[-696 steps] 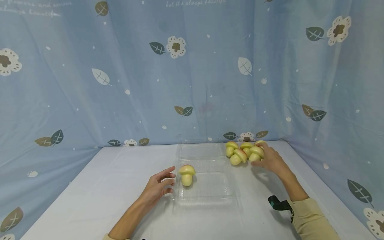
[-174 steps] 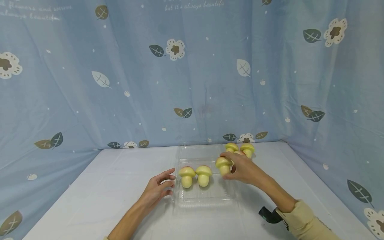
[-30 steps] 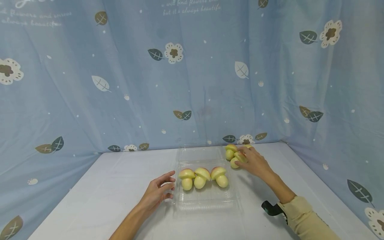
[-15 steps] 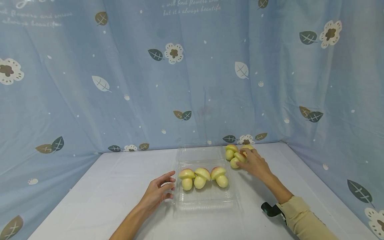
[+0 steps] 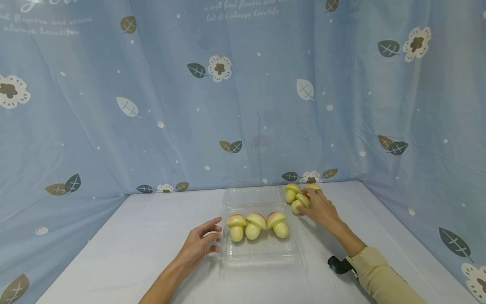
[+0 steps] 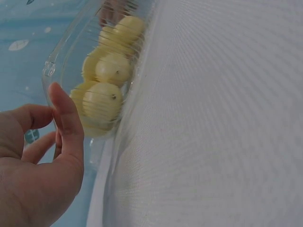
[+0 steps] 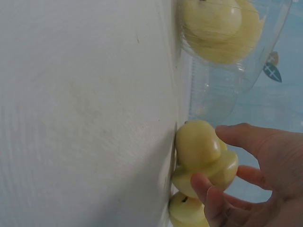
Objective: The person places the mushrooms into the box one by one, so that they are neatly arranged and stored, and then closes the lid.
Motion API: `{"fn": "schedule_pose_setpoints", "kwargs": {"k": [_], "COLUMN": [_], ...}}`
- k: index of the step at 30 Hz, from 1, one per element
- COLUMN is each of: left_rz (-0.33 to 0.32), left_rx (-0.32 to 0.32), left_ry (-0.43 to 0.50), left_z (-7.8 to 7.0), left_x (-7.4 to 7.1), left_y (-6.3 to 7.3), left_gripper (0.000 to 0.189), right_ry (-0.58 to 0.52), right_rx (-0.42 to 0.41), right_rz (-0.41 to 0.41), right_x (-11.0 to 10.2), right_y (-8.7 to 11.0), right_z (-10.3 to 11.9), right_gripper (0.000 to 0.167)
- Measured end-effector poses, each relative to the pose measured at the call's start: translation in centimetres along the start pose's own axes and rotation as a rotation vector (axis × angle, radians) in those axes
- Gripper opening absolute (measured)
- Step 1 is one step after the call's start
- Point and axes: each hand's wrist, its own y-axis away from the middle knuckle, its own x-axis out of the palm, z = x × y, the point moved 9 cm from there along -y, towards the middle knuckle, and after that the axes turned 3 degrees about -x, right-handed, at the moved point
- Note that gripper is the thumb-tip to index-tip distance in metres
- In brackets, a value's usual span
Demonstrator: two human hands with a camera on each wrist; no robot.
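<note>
A clear plastic box (image 5: 262,249) holds three yellow-green mushrooms with faintly red caps, lined up from the left mushroom (image 5: 236,233) to the right mushroom (image 5: 281,229). My left hand (image 5: 198,242) rests its fingertips at the box's left rim, as the left wrist view also shows. To the right of the box, my right hand (image 5: 320,207) has its thumb and fingers round the nearest loose mushroom (image 7: 196,146): thumb by the stem, fingers over the cap. Two more loose mushrooms lie behind it, one at the left (image 5: 290,194), the other (image 5: 313,186) partly hidden by my hand.
The clear lid (image 5: 254,196) lies folded back behind the box. A white cloth (image 5: 159,228) covers the table, and a blue patterned curtain (image 5: 262,105) hangs along its back and sides. A black device (image 5: 339,265) sits at my right wrist.
Over the longer span, two mushrooms have joined the first in the box. Within the last second my right hand has stayed around the nearest loose mushroom, shifting slightly. My left hand has kept its place.
</note>
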Motion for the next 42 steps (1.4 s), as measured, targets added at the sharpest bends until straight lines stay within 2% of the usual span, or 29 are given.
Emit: {"fn": "schedule_pose_setpoints", "kwargs": {"k": [11, 20, 36, 42], "left_rz": [0.004, 0.005, 0.001, -0.001], "left_rx": [0.002, -0.002, 0.001, 0.000], "left_ry": [-0.001, 0.005, 0.002, 0.001], "left_z": [-0.04, 0.08, 0.04, 0.09], "left_x": [0.03, 0.06, 0.07, 0.04], "left_y": [0.07, -0.01, -0.07, -0.06], "left_gripper": [0.059, 0.060, 0.058, 0.058], "right_ry": [0.031, 0.051, 0.060, 0.072], "right_rx": [0.017, 0.012, 0.034, 0.020], "right_rz": [0.015, 0.017, 0.121, 0.138], "right_x": [0.56, 0.73, 0.85, 0.78], "right_y": [-0.23, -0.40, -0.42, -0.39], "right_z": [0.35, 0.54, 0.57, 0.60], "right_gripper": [0.070, 0.068, 0.070, 0.064]}}
